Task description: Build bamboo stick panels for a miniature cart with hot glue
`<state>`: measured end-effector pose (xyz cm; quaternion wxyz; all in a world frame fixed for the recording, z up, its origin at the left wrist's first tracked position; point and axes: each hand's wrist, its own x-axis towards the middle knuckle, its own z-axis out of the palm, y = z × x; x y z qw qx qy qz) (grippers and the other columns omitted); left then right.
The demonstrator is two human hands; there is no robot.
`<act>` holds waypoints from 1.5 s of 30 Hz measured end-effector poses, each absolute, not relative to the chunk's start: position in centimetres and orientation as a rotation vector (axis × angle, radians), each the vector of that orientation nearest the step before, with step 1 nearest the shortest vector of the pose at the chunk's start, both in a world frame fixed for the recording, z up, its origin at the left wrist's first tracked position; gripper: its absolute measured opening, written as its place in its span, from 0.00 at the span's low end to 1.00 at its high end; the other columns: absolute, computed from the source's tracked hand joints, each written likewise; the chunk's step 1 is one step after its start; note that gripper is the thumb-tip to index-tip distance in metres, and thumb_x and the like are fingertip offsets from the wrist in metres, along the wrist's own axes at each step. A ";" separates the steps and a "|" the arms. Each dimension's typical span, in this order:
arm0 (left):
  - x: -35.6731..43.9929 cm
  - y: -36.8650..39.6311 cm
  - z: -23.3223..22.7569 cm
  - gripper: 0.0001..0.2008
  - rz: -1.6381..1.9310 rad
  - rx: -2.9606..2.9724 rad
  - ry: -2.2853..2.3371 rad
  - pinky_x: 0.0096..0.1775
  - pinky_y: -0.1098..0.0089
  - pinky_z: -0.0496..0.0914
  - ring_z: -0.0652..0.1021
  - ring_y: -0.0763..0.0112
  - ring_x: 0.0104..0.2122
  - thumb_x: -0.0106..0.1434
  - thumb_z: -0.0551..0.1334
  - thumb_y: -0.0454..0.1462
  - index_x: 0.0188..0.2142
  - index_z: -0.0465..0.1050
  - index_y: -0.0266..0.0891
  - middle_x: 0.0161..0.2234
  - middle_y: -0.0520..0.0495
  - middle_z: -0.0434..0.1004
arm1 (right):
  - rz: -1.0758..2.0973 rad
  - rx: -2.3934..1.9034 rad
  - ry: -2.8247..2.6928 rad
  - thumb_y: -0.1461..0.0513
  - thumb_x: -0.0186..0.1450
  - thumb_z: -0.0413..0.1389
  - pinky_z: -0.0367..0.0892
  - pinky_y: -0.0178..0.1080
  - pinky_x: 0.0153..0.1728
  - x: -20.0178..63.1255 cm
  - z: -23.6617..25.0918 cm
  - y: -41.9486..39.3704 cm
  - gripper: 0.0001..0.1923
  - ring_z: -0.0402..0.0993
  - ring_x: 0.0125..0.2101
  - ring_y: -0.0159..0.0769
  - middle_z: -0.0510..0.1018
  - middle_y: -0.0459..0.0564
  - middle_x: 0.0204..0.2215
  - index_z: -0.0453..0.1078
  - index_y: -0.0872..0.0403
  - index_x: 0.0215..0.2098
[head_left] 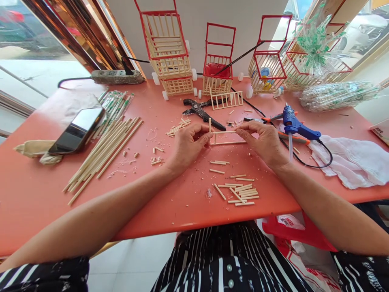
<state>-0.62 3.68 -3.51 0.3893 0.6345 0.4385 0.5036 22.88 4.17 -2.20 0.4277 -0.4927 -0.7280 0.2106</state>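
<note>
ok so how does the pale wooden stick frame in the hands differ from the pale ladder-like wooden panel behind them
The pale wooden stick frame is held by the left hand and right hand; the pale ladder-like wooden panel is in neither. The frame shows fewer crosspieces between its rails, though the hands hide its ends; the panel shows a whole row. Both have long rails made of thin, pale sticks.

Wall (194, 24): plain, pale
Table (173, 202): orangey-red, right up by the wall
Floor (136, 259): basic white tile
Left window (27, 40): shiny coppery trim (75, 32) alongside
Right window (296, 10): white car (366, 30) outside
Light: loads of daylight
</note>
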 end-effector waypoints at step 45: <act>-2.0 4.4 -2.1 0.08 0.957 1.495 1.285 0.19 0.74 0.62 0.71 0.74 0.15 0.62 0.68 0.32 0.34 0.68 0.42 0.19 0.56 0.74 | 0.456 -1.331 -2.039 0.62 0.68 0.59 0.71 0.41 0.41 23.8 -2.4 5.0 0.09 0.78 0.36 0.39 0.86 0.51 0.40 0.83 0.50 0.39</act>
